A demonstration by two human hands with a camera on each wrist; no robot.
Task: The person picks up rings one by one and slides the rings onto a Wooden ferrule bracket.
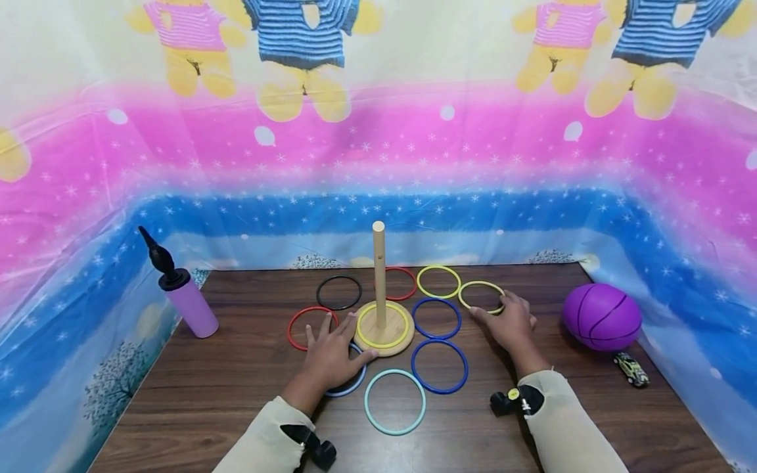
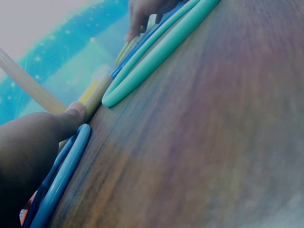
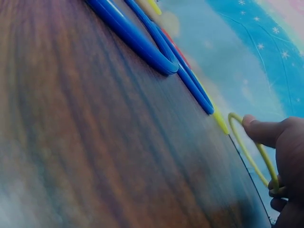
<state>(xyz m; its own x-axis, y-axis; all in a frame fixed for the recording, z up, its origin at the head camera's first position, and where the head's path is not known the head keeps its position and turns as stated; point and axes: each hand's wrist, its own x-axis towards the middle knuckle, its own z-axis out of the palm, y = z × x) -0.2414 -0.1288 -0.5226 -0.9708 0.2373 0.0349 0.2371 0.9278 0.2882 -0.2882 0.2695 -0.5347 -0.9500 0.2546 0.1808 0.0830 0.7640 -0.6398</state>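
My right hand (image 1: 513,325) pinches the near right edge of a yellow-green ring (image 1: 480,282), thumb on one side and fingers curled under, clear in the right wrist view. The ring looks tilted and raised there. My left hand (image 1: 331,361) lies with fingers spread at the left side of a round wooden base (image 1: 393,353), its thumb touching the rim. From that base rises a wooden post (image 1: 380,276), with a yellow ring (image 1: 408,328) around its foot. Partly hidden under the left hand are a light blue ring (image 1: 362,376) and a red ring (image 1: 289,328).
Around the base lie a black ring (image 1: 339,308), another red ring (image 1: 416,282), a yellow ring (image 1: 439,267), two blue rings (image 1: 460,318) and a teal ring (image 1: 395,433). A purple pump (image 1: 192,305) stands left; a purple ball (image 1: 602,316) and toy car (image 1: 631,369) sit right.
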